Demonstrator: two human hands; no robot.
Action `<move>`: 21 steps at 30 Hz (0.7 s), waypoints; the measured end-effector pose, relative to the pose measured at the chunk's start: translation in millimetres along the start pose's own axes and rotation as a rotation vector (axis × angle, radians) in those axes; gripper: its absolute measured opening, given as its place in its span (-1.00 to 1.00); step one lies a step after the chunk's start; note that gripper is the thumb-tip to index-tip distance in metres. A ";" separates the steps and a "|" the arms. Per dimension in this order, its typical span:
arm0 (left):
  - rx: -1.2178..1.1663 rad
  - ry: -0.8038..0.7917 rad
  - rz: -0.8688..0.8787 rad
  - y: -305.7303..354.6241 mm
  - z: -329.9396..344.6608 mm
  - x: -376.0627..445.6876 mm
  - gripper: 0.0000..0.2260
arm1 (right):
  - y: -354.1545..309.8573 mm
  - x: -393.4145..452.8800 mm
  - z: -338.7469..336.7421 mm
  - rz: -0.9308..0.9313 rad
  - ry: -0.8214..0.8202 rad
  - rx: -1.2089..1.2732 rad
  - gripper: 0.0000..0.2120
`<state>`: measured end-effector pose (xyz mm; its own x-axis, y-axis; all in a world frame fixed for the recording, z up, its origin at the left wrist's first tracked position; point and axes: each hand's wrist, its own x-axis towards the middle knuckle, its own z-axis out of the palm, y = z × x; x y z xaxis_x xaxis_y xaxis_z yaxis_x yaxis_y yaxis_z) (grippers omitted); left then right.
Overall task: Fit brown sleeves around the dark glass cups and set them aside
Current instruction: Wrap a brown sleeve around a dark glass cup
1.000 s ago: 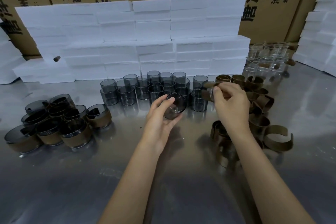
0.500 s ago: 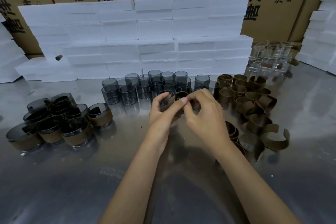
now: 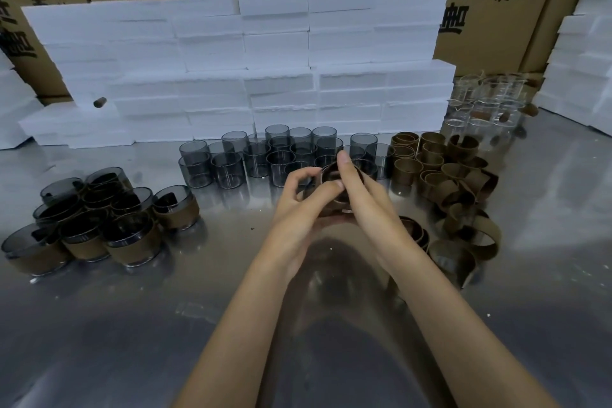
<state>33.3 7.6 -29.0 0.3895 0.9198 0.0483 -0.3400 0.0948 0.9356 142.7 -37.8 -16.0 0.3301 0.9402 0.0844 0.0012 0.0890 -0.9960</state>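
Both hands meet above the middle of the metal table (image 3: 231, 325) around one dark glass cup (image 3: 332, 177) with a brown sleeve wrapped on it. My left hand (image 3: 299, 205) grips the cup from the left and below. My right hand (image 3: 359, 190) holds it from the right, one finger over the rim. Behind them stand several bare dark glass cups (image 3: 228, 169). Several loose brown sleeves (image 3: 457, 189) lie to the right. Several sleeved cups (image 3: 132, 238) sit grouped at the left.
A wall of white foam blocks (image 3: 251, 76) runs behind the cups, with cardboard boxes (image 3: 496, 3) further back. Clear glass beakers (image 3: 486, 99) stand at the back right. More foam is stacked at the far right edge (image 3: 583, 69).
My right hand brought a brown sleeve from the pile on the right to the cup in my left hand. Both hands now wrap it round the cup, held slightly nearer.
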 end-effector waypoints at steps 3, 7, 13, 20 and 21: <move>-0.005 -0.002 0.018 -0.3 -1.2 -0.1 -0.53 | -1.0 -1.2 1.4 -0.042 0.040 0.002 -0.48; -0.004 -0.010 0.036 -1.6 -3.2 0.9 -0.66 | -0.9 -0.4 4.1 -0.051 0.148 -0.036 -0.49; -0.040 -0.028 0.039 -2.3 -0.7 -0.3 -0.61 | -0.8 -0.9 6.9 -0.064 0.235 0.037 -0.52; -0.072 0.000 0.014 -3.6 5.3 -2.4 -0.53 | 2.8 3.1 6.5 -0.112 0.303 0.020 -0.59; -0.092 0.026 0.004 -1.5 5.5 -2.6 -0.49 | 3.4 3.8 6.9 -0.138 0.294 -0.008 -0.60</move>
<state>37.5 2.9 -28.6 0.3662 0.9296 0.0420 -0.4195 0.1246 0.8992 137.5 -31.6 -18.8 0.5847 0.7840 0.2084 0.0722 0.2056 -0.9760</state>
